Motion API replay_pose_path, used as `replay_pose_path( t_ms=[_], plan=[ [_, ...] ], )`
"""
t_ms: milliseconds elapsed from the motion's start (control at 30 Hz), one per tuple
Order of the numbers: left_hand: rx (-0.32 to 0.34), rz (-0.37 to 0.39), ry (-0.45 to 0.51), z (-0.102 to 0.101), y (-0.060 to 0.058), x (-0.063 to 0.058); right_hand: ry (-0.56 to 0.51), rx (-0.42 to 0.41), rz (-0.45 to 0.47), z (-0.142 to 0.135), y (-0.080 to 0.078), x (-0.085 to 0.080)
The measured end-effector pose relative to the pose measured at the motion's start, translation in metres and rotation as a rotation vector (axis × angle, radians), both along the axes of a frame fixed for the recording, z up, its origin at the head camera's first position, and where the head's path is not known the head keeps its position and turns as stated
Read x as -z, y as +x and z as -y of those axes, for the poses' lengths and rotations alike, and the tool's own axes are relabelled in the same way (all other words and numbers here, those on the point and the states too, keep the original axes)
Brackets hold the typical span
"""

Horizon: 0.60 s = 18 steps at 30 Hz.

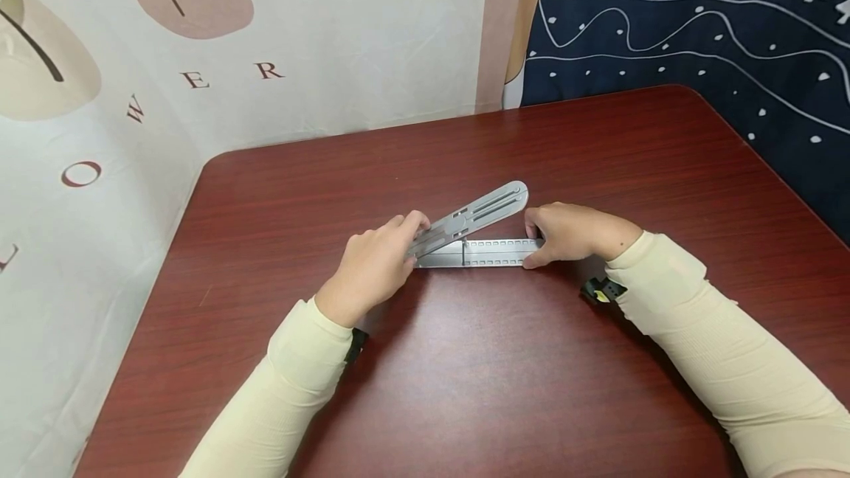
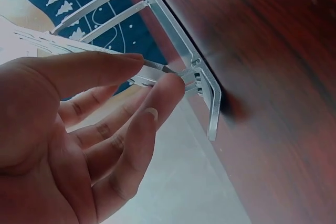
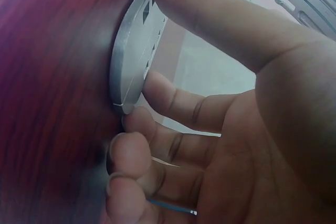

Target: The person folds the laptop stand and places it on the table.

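A silver folding metal stand [image 1: 488,212] sits on the table, its slotted upper plate tilted up to the right over a flat base bar [image 1: 501,252] with rows of notches. My left hand [image 1: 375,260] pinches the upper plate near its low left end. In the left wrist view, thumb and forefinger meet on the plate [image 2: 149,72], beside a bent lip [image 2: 214,111] at the end of the base. My right hand [image 1: 574,233] holds the base's right end, thumb on the near side and fingers round the far side. In the right wrist view the base's rounded end [image 3: 128,72] lies between them.
The reddish-brown table [image 1: 505,389] has rounded far corners. Behind it hang a pale printed cloth [image 1: 372,35] and a dark blue cloth [image 1: 664,28] with white trees. Dark straps [image 1: 600,291] circle both wrists over pale yellow sleeves.
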<state>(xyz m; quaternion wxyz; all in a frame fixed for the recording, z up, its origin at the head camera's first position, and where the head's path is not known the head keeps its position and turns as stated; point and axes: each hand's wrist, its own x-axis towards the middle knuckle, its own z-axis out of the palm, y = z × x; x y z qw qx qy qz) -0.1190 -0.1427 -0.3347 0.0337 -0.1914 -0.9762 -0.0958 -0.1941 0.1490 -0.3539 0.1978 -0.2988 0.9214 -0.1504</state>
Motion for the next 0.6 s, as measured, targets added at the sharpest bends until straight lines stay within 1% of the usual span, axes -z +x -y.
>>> replay_pose_path(
  t_ms=[233, 467, 600],
  plan=[
    [-0.044, -0.001, -0.031, 0.0012, -0.0024, 0.0019, 0.027, 0.010, 0.010, 0.0014, 0.0022, -0.0017],
    [-0.091, 0.048, -0.072, 0.0019, -0.0040, 0.0007, 0.066, -0.008, -0.001, 0.0032, 0.0046, -0.0021],
    [-0.105, 0.072, -0.083, 0.0023, -0.0041, 0.0000, 0.079, -0.022, -0.012, 0.0044, 0.0067, -0.0030]
  ],
)
